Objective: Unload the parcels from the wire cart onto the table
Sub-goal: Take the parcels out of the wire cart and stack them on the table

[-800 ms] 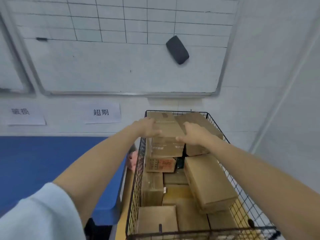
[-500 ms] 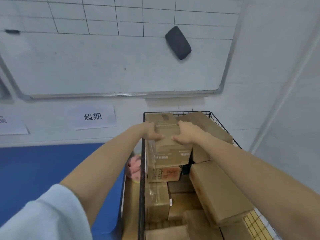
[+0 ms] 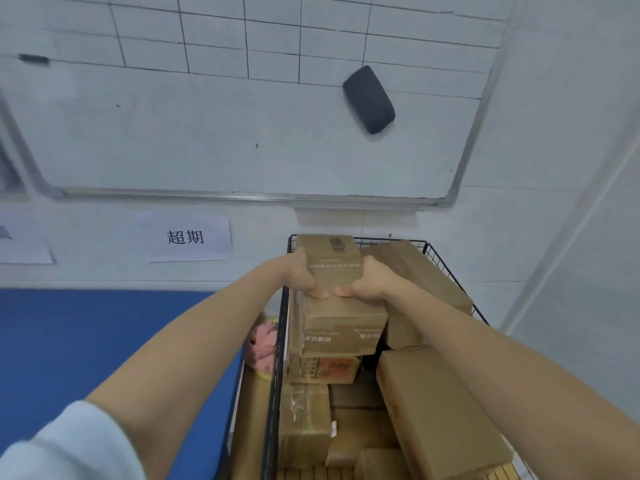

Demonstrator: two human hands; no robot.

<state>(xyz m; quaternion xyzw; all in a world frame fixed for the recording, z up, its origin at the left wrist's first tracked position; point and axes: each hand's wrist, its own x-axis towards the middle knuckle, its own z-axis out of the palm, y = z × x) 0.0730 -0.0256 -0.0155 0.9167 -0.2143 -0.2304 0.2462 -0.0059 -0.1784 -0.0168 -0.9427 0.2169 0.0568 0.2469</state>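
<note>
Held at the far left corner of the wire cart [image 3: 280,344], above other stacked boxes [image 3: 440,410]: a brown cardboard parcel [image 3: 334,271], oblong, with barcode label [image 3: 337,244] near its far end and faint print on top and front face. Grasped by left hand [image 3: 300,276] on its left edge, right hand [image 3: 372,282] on its right edge, thumbs [image 3: 318,293] on top.

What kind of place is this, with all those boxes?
Probably a parcel sorting or storage room: a wire cart packed with cardboard parcels, a gridded whiteboard, and paper labels above a blue table.
</note>
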